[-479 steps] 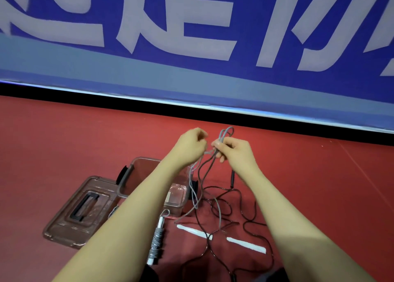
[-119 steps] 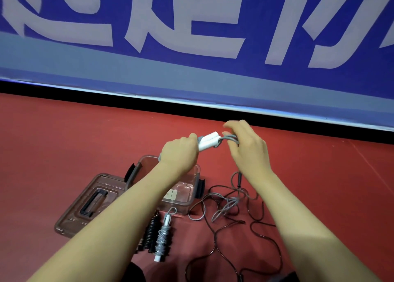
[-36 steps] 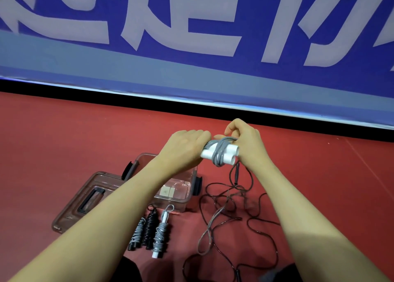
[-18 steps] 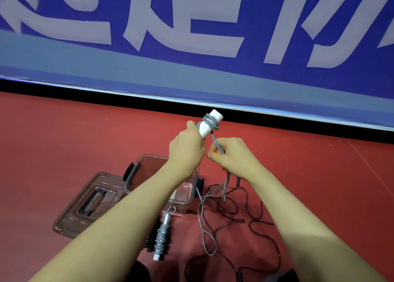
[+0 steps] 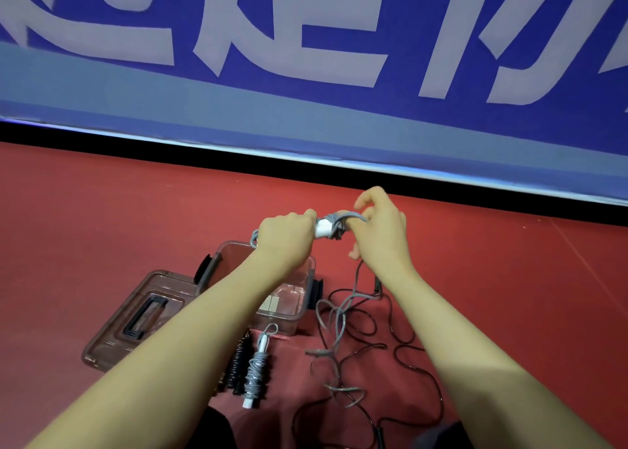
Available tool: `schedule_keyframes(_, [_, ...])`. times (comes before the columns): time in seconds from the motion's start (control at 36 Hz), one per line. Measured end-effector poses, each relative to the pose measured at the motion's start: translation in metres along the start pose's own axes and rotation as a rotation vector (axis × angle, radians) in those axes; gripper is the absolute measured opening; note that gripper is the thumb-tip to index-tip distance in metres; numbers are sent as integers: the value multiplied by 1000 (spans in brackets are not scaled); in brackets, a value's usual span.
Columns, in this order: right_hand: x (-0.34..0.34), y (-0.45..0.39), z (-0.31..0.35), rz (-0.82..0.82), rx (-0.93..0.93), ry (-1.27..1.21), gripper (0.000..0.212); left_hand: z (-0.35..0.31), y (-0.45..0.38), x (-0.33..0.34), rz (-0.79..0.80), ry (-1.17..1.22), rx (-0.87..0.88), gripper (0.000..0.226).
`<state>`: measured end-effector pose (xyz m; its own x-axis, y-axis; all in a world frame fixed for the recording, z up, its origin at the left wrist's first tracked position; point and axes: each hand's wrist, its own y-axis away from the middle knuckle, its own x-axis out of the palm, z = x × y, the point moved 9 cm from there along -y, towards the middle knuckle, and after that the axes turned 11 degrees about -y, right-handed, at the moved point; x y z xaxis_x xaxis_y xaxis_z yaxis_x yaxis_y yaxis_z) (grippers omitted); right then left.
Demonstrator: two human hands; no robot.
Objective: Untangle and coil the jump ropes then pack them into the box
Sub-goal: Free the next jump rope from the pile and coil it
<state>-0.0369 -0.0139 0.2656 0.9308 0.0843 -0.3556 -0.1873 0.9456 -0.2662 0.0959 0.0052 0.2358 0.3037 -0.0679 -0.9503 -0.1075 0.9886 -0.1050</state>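
My left hand [image 5: 287, 236] grips the white handles [image 5: 323, 228] of a grey jump rope, held level above the clear box [image 5: 307, 309]. My right hand [image 5: 382, 233] pinches the grey cord [image 5: 339, 224] and lays it round the handles' end. The cord's loose length [image 5: 339, 319] hangs down to the red floor and mixes there with a thin black rope [image 5: 401, 346]. On the floor near me lie a coiled grey rope [image 5: 256, 374] with white handles and a coiled black rope [image 5: 238, 363], side by side.
The box's brown-tinted lid [image 5: 136, 319] lies flat on the floor, left of the box. A blue banner wall [image 5: 306, 74] with a black base strip runs across the far side. Red floor stretches to both sides.
The handles have swung from pointing up to lying level. My right hand rose from below them to their right end, carrying the grey cord over for another wrap.
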Motion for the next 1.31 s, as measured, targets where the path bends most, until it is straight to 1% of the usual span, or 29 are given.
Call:
schedule_keyframes(0.03, [-1,-1,-8,-29,70,-85,20,-4,1,2,6,-19,34,27])
schedule_keyframes(0.06, [-1,-3,-12,-48,96,-95,21,-7,1,3,5,-37,69,27])
schedule_keyframes(0.14, [0,-7,-12,-48,71,48,29,-14,1,3,-30,-90,170,25])
schedule_keyframes(0.25, [-7,-12,-19,-40,129,162,35,-22,5,0,-88,-122,298,22])
schedule_keyframes(0.28, [-9,-13,-21,-33,143,177,36,-23,6,-4,-133,-110,321,20])
schedule_keyframes(0.33, [-12,-15,-25,-17,156,196,40,-26,10,-18,-296,-76,395,15])
schedule_keyframes(0.39, [-12,-15,-28,14,170,214,42,-28,16,-27,-394,-59,451,13])
schedule_keyframes(0.47, [-14,-14,-27,54,166,263,40,-31,23,-34,-486,37,516,7])
schedule_keyframes(0.5, [-15,-14,-26,63,162,282,38,-31,27,-39,-512,78,536,11])
schedule_keyframes(0.56, [-16,-13,-24,80,142,312,36,-29,32,-49,-623,135,540,15])
schedule_keyframes(0.61, [-17,-14,-23,85,127,318,28,-27,38,-59,-722,156,534,4])
schedule_keyframes(0.67, [-16,-13,-20,91,115,305,29,-25,42,-68,-809,181,509,17])
schedule_keyframes(0.72, [-15,-11,-15,101,106,301,30,-23,41,-73,-800,237,480,18])
schedule_keyframes(0.78, [-14,-11,-14,123,105,327,16,-16,36,-75,-731,315,381,19])
schedule_keyframes(0.81, [-13,-11,-14,141,91,369,6,-12,33,-74,-692,368,316,26])
schedule_keyframes(0.83, [-11,-11,-13,156,64,407,3,-7,30,-71,-641,433,253,32])
schedule_keyframes(0.86, [-8,-10,-12,164,29,426,7,-3,26,-68,-588,499,200,36])
schedule_keyframes(0.92, [-1,-9,-8,174,-23,414,20,3,20,-60,-471,624,94,35])
schedule_keyframes(0.97, [7,-8,-8,198,-23,377,19,8,17,-55,-397,682,-12,31])
schedule_keyframes(1.11, [21,-6,-14,293,4,258,26,12,12,-44,-306,709,-171,23])
schedule_keyframes(1.22, [27,-1,-13,351,17,208,27,15,6,-31,-232,650,-236,24])
schedule_keyframes(1.31, [27,1,-12,369,5,195,24,15,4,-21,-183,581,-256,24])
